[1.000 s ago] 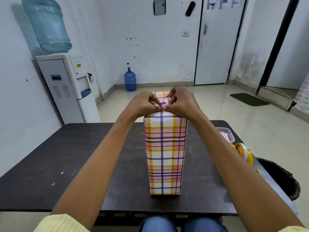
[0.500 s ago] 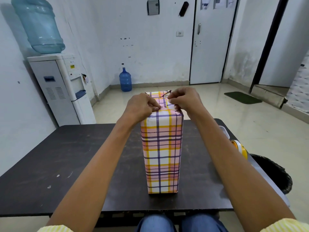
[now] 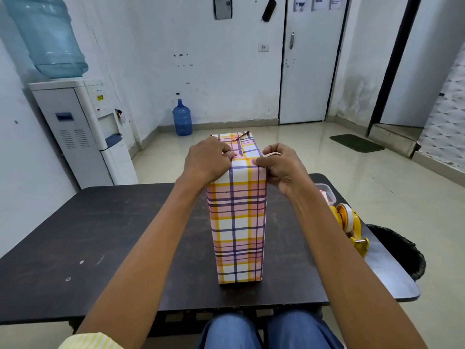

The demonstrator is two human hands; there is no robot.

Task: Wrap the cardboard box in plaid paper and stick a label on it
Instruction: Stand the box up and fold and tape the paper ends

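While both hands crease the top fold, the plaid-wrapped box [image 3: 237, 222] stands upright mid-worktop [image 3: 113, 235].
Head view: the left hand [image 3: 206, 159] and right hand [image 3: 281, 167] have fingers curled, pinching the plaid paper [image 3: 247, 153] at its near top corners; pressing each crease flat against the edges should keep the flaps tidy for taping. A clear tub [image 3: 327, 193] behind the right forearm holds something red-and-white, unclear what; what lies in the bin [image 3: 402, 248] is hidden.

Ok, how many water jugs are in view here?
2. A pale jug sits inverted on the dispenser at left; a blue jug stands on the floor by the far wall. Others could be out of frame.
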